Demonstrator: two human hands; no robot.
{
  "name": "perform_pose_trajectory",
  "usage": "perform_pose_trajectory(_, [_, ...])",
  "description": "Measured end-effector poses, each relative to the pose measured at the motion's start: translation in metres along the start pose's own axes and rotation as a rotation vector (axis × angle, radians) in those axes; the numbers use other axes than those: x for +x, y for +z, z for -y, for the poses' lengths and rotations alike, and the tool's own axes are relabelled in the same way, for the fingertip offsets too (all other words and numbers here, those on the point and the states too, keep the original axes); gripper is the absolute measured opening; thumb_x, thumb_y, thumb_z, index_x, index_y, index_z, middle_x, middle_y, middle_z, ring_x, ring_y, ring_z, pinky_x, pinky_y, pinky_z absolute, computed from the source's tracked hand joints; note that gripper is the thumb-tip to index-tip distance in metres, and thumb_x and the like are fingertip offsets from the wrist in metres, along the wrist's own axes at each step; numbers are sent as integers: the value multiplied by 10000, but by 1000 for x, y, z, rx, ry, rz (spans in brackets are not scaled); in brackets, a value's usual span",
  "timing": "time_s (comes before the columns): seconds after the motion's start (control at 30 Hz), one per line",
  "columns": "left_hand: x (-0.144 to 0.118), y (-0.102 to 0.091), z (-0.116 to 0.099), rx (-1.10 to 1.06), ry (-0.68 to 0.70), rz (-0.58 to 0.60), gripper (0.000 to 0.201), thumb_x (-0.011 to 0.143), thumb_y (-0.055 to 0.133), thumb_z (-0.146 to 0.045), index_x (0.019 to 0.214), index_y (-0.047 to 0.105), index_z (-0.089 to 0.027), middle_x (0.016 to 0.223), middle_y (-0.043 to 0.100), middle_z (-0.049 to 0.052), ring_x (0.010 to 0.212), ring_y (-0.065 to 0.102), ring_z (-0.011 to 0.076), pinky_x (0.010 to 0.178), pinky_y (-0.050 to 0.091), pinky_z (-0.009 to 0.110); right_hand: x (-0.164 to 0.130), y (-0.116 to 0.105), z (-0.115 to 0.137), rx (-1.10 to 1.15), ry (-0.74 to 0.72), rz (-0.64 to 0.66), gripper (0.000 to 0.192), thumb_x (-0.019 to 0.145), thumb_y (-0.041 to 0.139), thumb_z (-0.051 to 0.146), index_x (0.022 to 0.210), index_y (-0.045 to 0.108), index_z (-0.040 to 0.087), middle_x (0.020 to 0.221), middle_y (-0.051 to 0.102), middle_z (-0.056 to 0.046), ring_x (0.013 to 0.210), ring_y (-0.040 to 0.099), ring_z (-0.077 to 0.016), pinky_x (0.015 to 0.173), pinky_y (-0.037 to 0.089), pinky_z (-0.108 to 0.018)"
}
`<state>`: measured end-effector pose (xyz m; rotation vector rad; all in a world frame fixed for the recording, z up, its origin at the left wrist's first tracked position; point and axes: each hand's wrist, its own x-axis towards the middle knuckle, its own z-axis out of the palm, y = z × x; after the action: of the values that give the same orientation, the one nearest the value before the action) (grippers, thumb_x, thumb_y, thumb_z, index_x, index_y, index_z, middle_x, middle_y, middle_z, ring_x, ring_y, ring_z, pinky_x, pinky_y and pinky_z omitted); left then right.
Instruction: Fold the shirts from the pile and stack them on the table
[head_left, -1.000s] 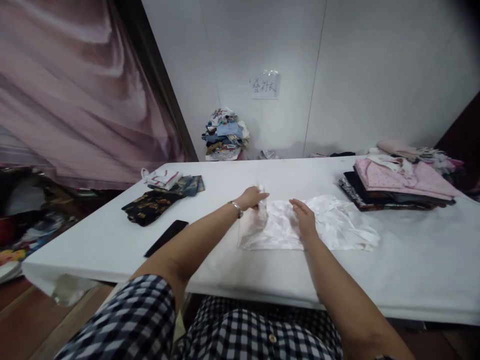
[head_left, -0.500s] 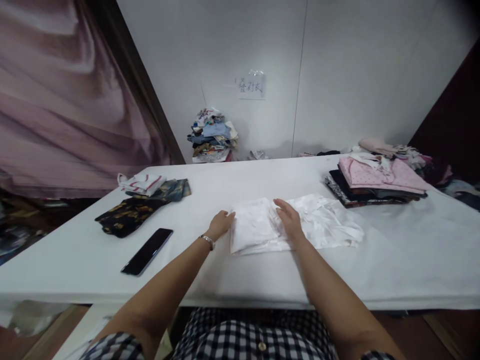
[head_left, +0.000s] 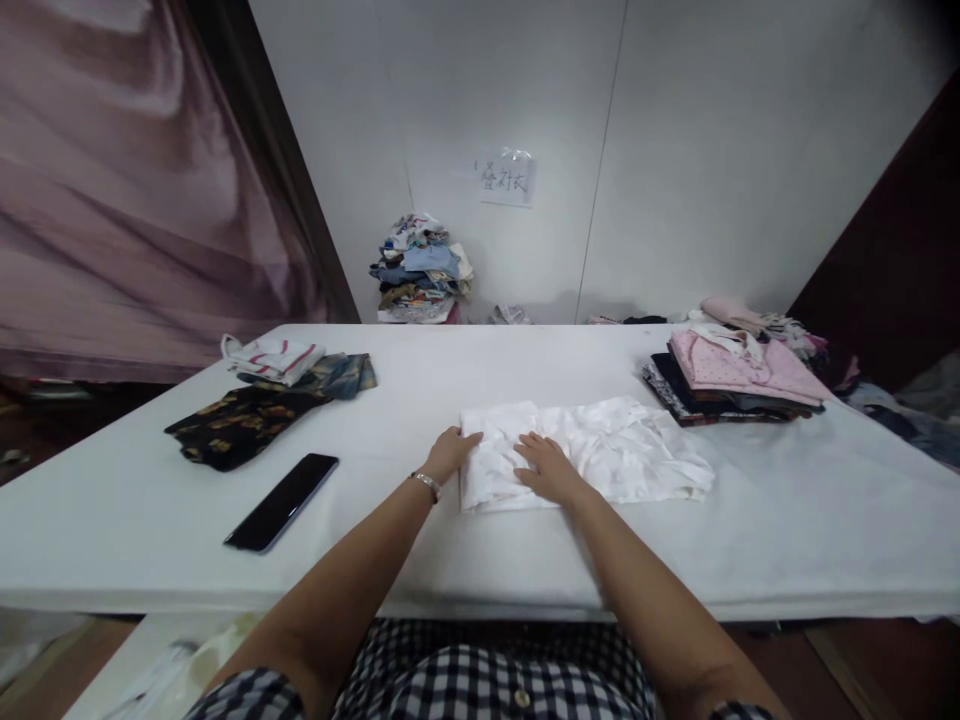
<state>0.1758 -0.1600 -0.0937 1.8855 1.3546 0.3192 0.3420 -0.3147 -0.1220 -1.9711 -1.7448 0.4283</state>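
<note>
A white shirt (head_left: 630,450) lies partly folded on the table, its left part flat and squared, its right part loose and creased. At its left edge, my left hand (head_left: 448,455) has the thumb over the cloth and the fingers curled at the side, gripping the edge; the fingertips are partly hidden. My right hand (head_left: 551,468) lies on the folded part with its fingers spread and nothing held in them.
The white table (head_left: 480,570) carries a black phone (head_left: 283,502) and a dark floral garment (head_left: 240,425) at left, near a striped white garment (head_left: 277,358). Folded clothes topped by a pink shirt (head_left: 742,365) are at right. Behind stands a clothes pile (head_left: 421,270).
My right hand has come down and left onto the shirt, fingers spreading. My left thumb has moved over the shirt's left edge. The folded part looks flatter. The view has shifted slightly.
</note>
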Motion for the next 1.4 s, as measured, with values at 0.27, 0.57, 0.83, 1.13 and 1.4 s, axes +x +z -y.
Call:
perform_pose_trajectory(0.27, [-4, 2, 2, -80, 7, -9, 427, 746, 649, -374, 1101, 619, -137, 1117, 698, 136, 964, 656, 252, 738, 458, 283, 34, -31, 50, -120, -43, -346, 544, 947, 414, 368, 1443, 387, 146, 1553, 282, -142, 1463, 166, -250, 1171, 139, -479])
perform_pose_trajectory(0.57, [-2, 1, 10, -50, 52, -24, 505, 751, 655, -323, 1212, 565, -137, 1207, 664, 127, 1057, 630, 237, 839, 443, 271, 54, 10, 39, -283, 255, -56, 603, 951, 375, 471, 1427, 400, 102, 1532, 319, -170, 1439, 216, -301, 1145, 150, -509])
perform_pose_trajectory(0.83, [3, 2, 10, -49, 88, 0, 533, 765, 641, -429, 1188, 571, -111, 1248, 634, 175, 1126, 599, 283, 891, 432, 310, 48, 18, 36, -307, 261, -89, 597, 960, 333, 493, 1419, 410, 120, 1539, 313, -153, 1439, 214, -280, 1147, 150, -484])
perform_pose_trajectory(1.13, [-1, -24, 8, -100, 111, -39, 351, 769, 560, -248, 1106, 575, -152, 1114, 693, 122, 969, 653, 240, 723, 489, 274, 50, 7, 64, -127, 174, -95, 545, 954, 378, 506, 1399, 441, 197, 1534, 329, -131, 1449, 198, -293, 1146, 163, -541])
perform_pose_trajectory(1.4, [-7, -55, 38, -79, 56, -129, 405, 681, 619, -182, 1085, 601, -158, 1098, 687, 136, 1011, 625, 300, 813, 493, 351, 40, 47, 88, 240, 33, -95, 527, 887, 540, 454, 1355, 525, 214, 1460, 462, -70, 1379, 378, -224, 1157, 268, -392])
